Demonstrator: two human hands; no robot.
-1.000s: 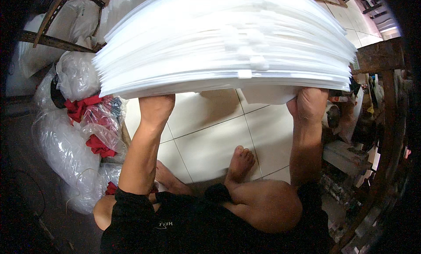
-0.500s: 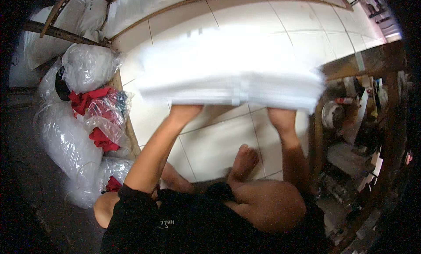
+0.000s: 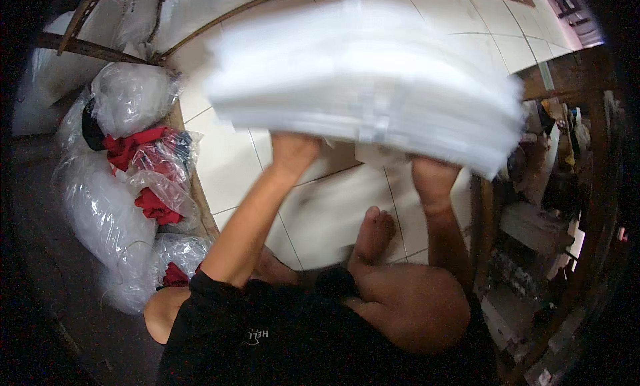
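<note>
A thick white bundle of flat stacked sheets, smeared by motion, is held up in front of me above the tiled floor. A pale band crosses the middle of its near edge. The bundle slants, its right end closer to me than its left. My left hand grips it from below, left of the band, and my right hand does the same towards the right end. The fingers of both hands are mostly hidden under the bundle. Whether the sheets are paper or plastic, I cannot tell.
Clear plastic bags, some with red cloth inside, lie along the left. A wooden shelf crowded with assorted items stands at the right. My bare foot is on the white tiles. White plastic sacks fill the far left.
The bundle has turned, its left end swinging away from me and its right end coming nearer. My left hand has moved forward and slightly right with it. Both hands keep hold.
</note>
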